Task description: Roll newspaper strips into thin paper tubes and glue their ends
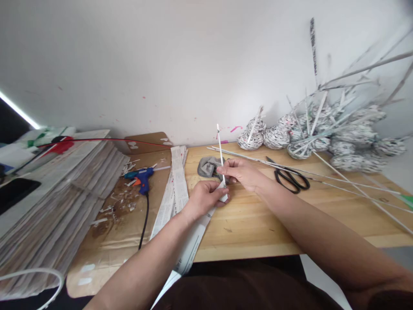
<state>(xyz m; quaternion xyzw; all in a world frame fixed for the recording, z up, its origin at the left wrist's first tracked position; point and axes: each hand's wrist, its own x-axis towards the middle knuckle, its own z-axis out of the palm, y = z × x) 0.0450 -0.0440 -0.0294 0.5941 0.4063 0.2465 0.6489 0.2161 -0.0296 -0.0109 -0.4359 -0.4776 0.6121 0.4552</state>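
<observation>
My left hand (208,198) pinches a long newspaper strip (190,247) near its upper end. From there the strip slants down over the table's front edge towards my lap. A thin white paper tube (220,146) rises almost upright from that end, and the fingers of my right hand (237,172) are closed on its lower part. The strip's end seems wrapped around the tube's foot; fingers partly cover that spot. Just behind my hands lies a crumpled grey cloth (209,167).
A blue glue gun (143,178) lies on cardboard (106,254) at left, beside stacked newspapers (64,206) and cut newspaper strips (177,181). Black-handled scissors (292,178) and long paper tubes (348,178) lie to the right. Several woven paper shapes (251,135) stand along the wall.
</observation>
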